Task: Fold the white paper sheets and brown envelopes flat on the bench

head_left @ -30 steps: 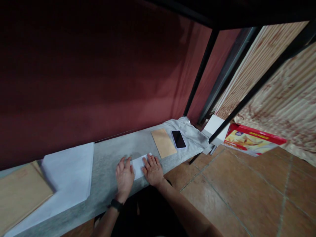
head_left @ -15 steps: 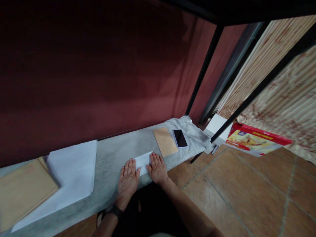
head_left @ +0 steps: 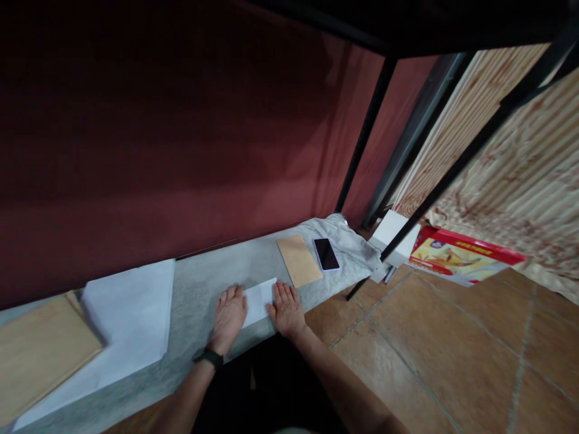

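Observation:
A folded strip of white paper (head_left: 259, 301) lies on the grey cloth of the bench, near its front edge. My left hand (head_left: 230, 314) presses on the strip's left end, palm down; its fingers look slightly bent, and a dark watch is on the wrist. Over the right end, my right hand (head_left: 287, 308) rests flat with its fingers stretched out and the thumb apart. Both hands cover the ends of the strip. Just beyond my right hand lies a brown envelope (head_left: 299, 260), and beside it a phone (head_left: 326, 254) with a dark screen.
Large white sheets (head_left: 129, 313) lie at the left, partly under a stack of brown envelopes (head_left: 45, 352). A red wall (head_left: 203, 150) runs behind the bench. To the right stand a black metal post (head_left: 366, 135), a white box (head_left: 393, 235) and a red and yellow carton (head_left: 461, 256).
My left hand has shifted slightly, and its fingers look shorter and more bent than before. My right hand stays on the paper's right end. The view has moved a little.

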`<action>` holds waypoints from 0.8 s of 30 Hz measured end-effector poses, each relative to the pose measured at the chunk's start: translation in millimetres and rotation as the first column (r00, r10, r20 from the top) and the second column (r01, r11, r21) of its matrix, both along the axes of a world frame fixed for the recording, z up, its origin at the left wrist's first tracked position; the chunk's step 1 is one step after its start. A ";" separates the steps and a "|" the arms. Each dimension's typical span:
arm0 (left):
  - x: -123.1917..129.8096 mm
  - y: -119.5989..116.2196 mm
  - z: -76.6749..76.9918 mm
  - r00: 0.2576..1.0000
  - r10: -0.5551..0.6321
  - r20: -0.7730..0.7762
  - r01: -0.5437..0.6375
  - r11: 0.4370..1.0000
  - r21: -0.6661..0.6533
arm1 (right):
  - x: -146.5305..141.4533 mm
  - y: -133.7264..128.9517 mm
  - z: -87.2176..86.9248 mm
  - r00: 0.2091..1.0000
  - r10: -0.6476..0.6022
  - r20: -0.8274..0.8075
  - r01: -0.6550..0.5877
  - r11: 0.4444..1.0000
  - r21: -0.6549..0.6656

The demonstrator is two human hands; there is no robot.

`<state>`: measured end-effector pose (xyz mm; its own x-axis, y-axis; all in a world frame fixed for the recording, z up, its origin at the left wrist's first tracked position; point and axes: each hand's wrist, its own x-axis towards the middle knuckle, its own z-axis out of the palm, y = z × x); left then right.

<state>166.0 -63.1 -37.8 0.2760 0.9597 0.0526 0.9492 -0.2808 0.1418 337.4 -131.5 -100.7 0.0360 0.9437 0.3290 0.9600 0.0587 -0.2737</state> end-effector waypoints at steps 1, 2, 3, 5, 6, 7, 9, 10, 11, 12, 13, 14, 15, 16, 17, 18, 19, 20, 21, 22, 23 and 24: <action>-0.8 6.4 2.1 1.000 -0.001 0.018 0.002 1.000 -0.023 | 0.0 0.2 0.0 1.000 0.002 -0.005 -0.002 1.000 0.003; -1.9 13.0 3.4 0.999 -0.003 0.047 0.005 0.999 -0.051 | 0.1 0.3 0.0 1.000 0.004 -0.009 -0.004 1.000 0.007; -3.3 19.3 4.2 0.997 -0.002 0.081 0.009 0.997 -0.079 | 0.1 0.4 -0.2 1.000 0.006 -0.011 -0.006 1.000 0.012; -6.4 30.2 4.8 0.989 0.003 0.146 0.016 0.991 -0.133 | 0.2 0.4 -1.2 1.000 0.008 -0.016 -0.008 1.000 0.020; -7.7 34.3 4.9 0.986 0.008 0.169 0.019 0.988 -0.153 | 0.3 0.2 -1.8 1.000 0.009 -0.021 -0.008 1.000 0.023; -8.7 37.3 5.1 0.983 0.010 0.185 0.021 0.986 -0.164 | 0.4 0.0 -2.5 1.000 0.009 -0.028 -0.009 1.000 0.025; -9.5 40.4 6.4 0.979 0.011 0.205 0.025 0.985 -0.171 | 0.8 -0.2 -3.1 0.998 0.011 -0.055 -0.010 1.000 0.025; -9.3 40.8 7.9 0.976 0.012 0.218 0.028 0.984 -0.176 | 1.2 0.2 -2.6 0.997 0.013 -0.075 -0.011 1.000 0.024; -8.7 40.7 10.1 0.972 0.012 0.234 0.031 0.983 -0.183 | 1.7 1.1 -1.1 0.995 0.012 -0.101 -0.010 1.000 0.022; -7.9 40.1 13.2 0.969 0.014 0.247 0.034 0.981 -0.191 | 2.5 2.8 1.7 0.991 0.011 -0.135 -0.008 1.000 0.020; -6.9 39.2 17.4 0.964 0.016 0.267 0.037 0.981 -0.192 | 3.6 5.3 5.8 0.983 0.007 -0.182 -0.004 1.000 0.020; -6.0 38.0 22.4 0.955 0.013 0.297 0.042 0.983 -0.178 | 5.0 8.6 11.4 0.970 0.001 -0.241 0.005 1.000 0.025; -5.4 36.2 28.0 0.940 0.001 0.341 0.051 0.988 -0.142 | 6.8 12.5 18.3 0.951 -0.007 -0.311 0.018 0.999 0.034; -5.2 33.9 33.7 0.918 -0.026 0.396 0.064 0.994 -0.083 | 9.0 16.7 26.1 0.923 -0.012 -0.384 0.033 0.998 0.047; -5.7 30.7 38.9 0.887 -0.072 0.456 0.082 0.997 -0.003 | 11.6 21.0 34.4 0.891 -0.014 -0.453 0.049 0.997 0.066; -6.9 26.6 42.6 0.850 -0.135 0.508 0.105 0.991 0.089 | 14.6 24.7 42.5 0.861 -0.008 -0.509 0.062 0.994 0.089; -8.9 21.5 44.3 0.814 -0.209 0.542 0.133 0.975 0.178 | 17.7 27.5 49.6 0.836 0.007 -0.548 0.067 0.991 0.115; -11.7 15.5 43.4 0.784 -0.282 0.553 0.165 0.953 0.253 | 20.9 28.9 55.1 0.820 0.031 -0.571 0.063 0.988 0.144; -15.1 8.7 39.3 0.762 -0.345 0.548 0.199 0.930 0.309 | 23.8 28.7 58.4 0.814 0.066 -0.578 0.042 0.984 0.171; -19.0 1.3 32.3 0.751 -0.392 0.531 0.233 0.910 0.342 | 26.4 26.9 59.3 0.814 0.105 -0.571 0.007 0.982 0.191; -23.0 -6.2 22.6 0.749 -0.421 0.511 0.260 0.897 0.359 | 28.4 23.4 57.6 0.819 0.140 -0.557 -0.030 0.979 0.202; -26.9 -13.6 11.0 0.756 -0.427 0.496 0.267 0.893 0.361 | 29.7 18.7 53.7 0.826 0.165 -0.539 -0.063 0.977 0.202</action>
<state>139.1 -76.7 -26.8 0.4340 0.7321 0.5251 0.5583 -0.6760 0.4810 367.1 -112.8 -47.0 0.1545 0.8844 0.4404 0.6358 0.2522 -0.7295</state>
